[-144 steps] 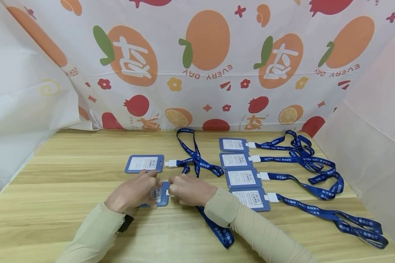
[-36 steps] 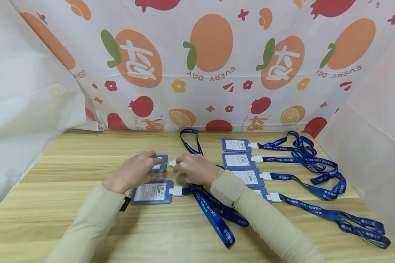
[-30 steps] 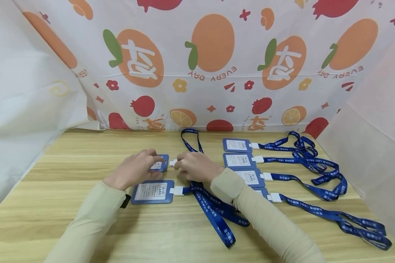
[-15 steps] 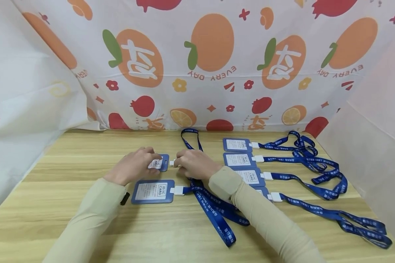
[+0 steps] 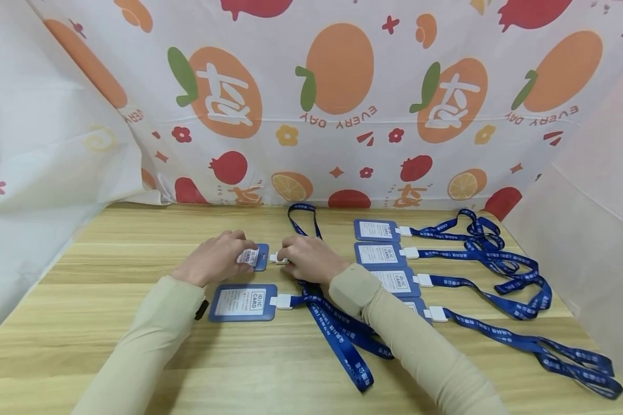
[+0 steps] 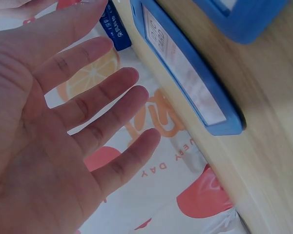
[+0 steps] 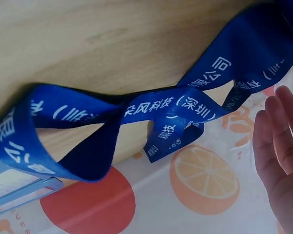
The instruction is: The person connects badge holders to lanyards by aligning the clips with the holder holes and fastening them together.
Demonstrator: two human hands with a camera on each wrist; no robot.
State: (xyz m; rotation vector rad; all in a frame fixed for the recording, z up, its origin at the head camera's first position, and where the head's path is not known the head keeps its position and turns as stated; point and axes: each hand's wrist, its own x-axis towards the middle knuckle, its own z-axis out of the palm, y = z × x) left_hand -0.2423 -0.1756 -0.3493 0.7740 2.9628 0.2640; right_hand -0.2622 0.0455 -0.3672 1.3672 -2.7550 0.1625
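Note:
In the head view my left hand lies over the far-left blue badge holder, hiding its left part. The left wrist view shows the long fingers of my left hand fairly straight, apart from the badge holder; the thumb tip runs out of frame. My right hand pinches the white lanyard clip just right of that holder; its grip is partly hidden. Blue lanyard loops hang beside the right fingers. Nearer, another badge holder lies flat with its clip and lanyard.
A column of several badge holders stands right of my hands, partly behind the right forearm. Their lanyards trail toward the table's right edge. A fruit-print curtain closes the back of the wooden table.
Both hands have moved from the nearer badge holder to the far one since the oldest frame. The nearer holder and its lanyard now lie uncovered. Over the last second the hands shift only slightly.

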